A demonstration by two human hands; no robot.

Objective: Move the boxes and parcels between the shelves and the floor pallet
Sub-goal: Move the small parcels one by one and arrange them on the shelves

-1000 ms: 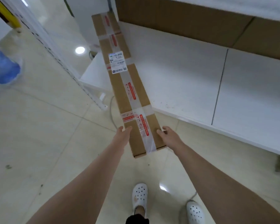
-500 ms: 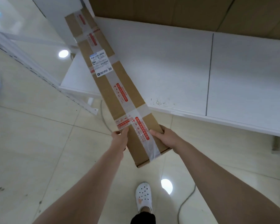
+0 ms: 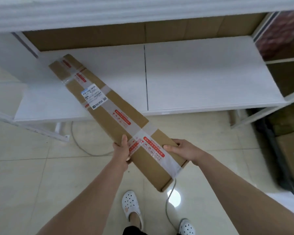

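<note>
A long, narrow cardboard box (image 3: pixel 109 114) with clear and red-printed tape and a white shipping label runs diagonally from the low white shelf (image 3: pixel 202 78) toward me. Its far end lies over the shelf's left part; its near end hangs over the floor. My left hand (image 3: pixel 122 151) grips the box's left edge near the near end, thumb on top. On the right edge, my right hand (image 3: pixel 182 150) holds it with the thumb lying across the top face.
Brown cardboard lines the back of the shelf under an upper white shelf (image 3: pixel 126 12). A grey cable (image 3: pixel 85 150) trails over the tiled floor. More cartons and a dark frame (image 3: pixel 282 150) stand at the right. My white clogs (image 3: pixel 131 204) are below.
The box has swung so its far end points more to the left over the shelf. The view has shifted right and both hands have kept their hold.
</note>
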